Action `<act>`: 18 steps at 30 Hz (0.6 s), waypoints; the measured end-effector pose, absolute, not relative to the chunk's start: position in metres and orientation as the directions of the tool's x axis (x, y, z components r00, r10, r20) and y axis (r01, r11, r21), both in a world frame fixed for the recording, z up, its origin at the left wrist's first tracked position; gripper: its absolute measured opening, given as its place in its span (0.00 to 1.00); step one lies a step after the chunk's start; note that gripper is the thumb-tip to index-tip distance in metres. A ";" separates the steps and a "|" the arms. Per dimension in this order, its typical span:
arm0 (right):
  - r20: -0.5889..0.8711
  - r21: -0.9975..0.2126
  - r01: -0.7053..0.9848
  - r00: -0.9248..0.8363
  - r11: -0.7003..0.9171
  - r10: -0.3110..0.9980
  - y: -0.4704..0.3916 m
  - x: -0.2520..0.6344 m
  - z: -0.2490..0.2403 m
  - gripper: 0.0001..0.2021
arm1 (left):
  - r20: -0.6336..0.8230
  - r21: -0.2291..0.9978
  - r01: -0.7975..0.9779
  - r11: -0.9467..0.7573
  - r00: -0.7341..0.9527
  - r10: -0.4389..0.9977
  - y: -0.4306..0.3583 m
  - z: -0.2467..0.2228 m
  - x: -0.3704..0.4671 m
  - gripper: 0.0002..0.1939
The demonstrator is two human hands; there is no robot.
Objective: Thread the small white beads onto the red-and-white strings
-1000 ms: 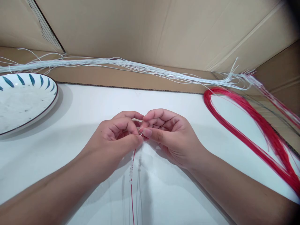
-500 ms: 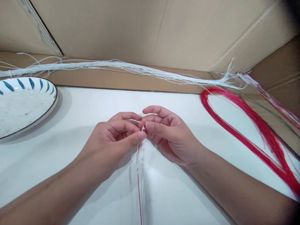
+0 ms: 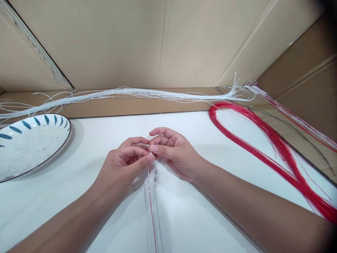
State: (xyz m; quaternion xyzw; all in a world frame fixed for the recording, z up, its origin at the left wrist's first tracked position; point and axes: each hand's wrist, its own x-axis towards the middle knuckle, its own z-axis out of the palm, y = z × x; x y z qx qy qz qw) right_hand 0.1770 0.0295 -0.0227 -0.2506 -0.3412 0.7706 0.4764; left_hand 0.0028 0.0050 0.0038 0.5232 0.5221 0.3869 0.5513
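Close together over the white table, my left hand (image 3: 129,160) and my right hand (image 3: 175,153) meet at their fingertips. Thumb and forefinger of the left pinch a thin red cord (image 3: 152,211), which hangs down toward the near edge. Small clear beads (image 3: 149,181) sit on that cord just below the fingers. A tiny white piece (image 3: 151,153) shows between the two thumbs, and my right thumb and forefinger close on the cord's upper end there. The exact grip behind the fingertips is hidden.
At the left stands an oval plate (image 3: 68,135) with green leaf marks, holding small clear bits. A bundle of white cords (image 3: 147,93) lies along the cardboard wall (image 3: 118,42) behind. Looped red cords (image 3: 237,140) lie at the right, beside more red and white strands (image 3: 284,109).
The view has tilted and shifted, so the plate and cords appear lower and the hands a little left. Both hands keep their pinch; the white piece now shows less.
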 end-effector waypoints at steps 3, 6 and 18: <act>-0.037 -0.766 -0.575 -0.408 -0.288 0.912 0.027 0.174 -0.022 0.15 | -0.164 0.983 0.104 0.149 0.155 0.974 0.005 0.002 0.003 0.11; -0.033 -0.778 -0.574 -0.368 -0.255 0.929 0.027 0.172 -0.021 0.17 | -0.146 0.988 0.072 0.134 0.190 0.971 0.004 0.002 0.006 0.08; 0.088 -0.924 -0.382 -0.252 -0.016 0.964 0.029 0.174 -0.021 0.12 | -0.179 0.984 0.042 0.175 0.151 0.972 0.004 0.001 0.005 0.09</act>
